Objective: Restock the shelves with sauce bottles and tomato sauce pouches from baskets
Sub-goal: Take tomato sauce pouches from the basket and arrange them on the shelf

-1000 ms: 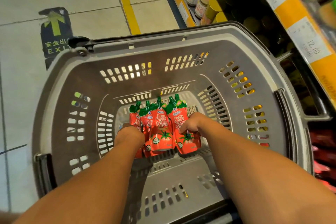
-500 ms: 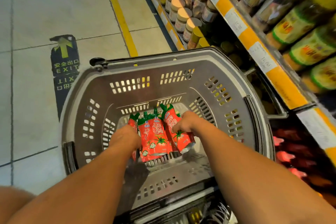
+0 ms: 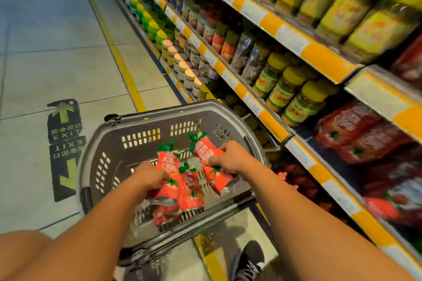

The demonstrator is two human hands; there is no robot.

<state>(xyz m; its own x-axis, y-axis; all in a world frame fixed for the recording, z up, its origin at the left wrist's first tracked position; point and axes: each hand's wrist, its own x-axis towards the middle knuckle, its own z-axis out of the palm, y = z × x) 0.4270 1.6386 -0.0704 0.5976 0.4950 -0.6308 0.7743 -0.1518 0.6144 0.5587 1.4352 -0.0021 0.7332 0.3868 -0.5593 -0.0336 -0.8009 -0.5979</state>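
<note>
A grey plastic basket point(image 3: 109, 141) stands on the floor below me. My left hand point(image 3: 149, 174) grips a bunch of red tomato sauce pouches point(image 3: 167, 164) with green spouts, lifted above the basket floor. My right hand point(image 3: 230, 156) grips a separate red pouch point(image 3: 206, 155), tilted, near the basket's right side. A further pouch point(image 3: 190, 186) hangs between the two hands. On the right, red pouches point(image 3: 356, 130) of the same kind lie stacked on a shelf.
Shelves with orange price strips point(image 3: 269, 121) run along the right, holding jars point(image 3: 287, 89) and bottles point(image 3: 338, 13). A yellow line point(image 3: 123, 68) and an EXIT floor sticker point(image 3: 65, 134) mark the tiled aisle. My shoe point(image 3: 247, 260) stands behind the basket.
Both hands have lifted the pouches up from the basket floor and drawn them apart. The view has swung up and right, and more of the shelves shows.
</note>
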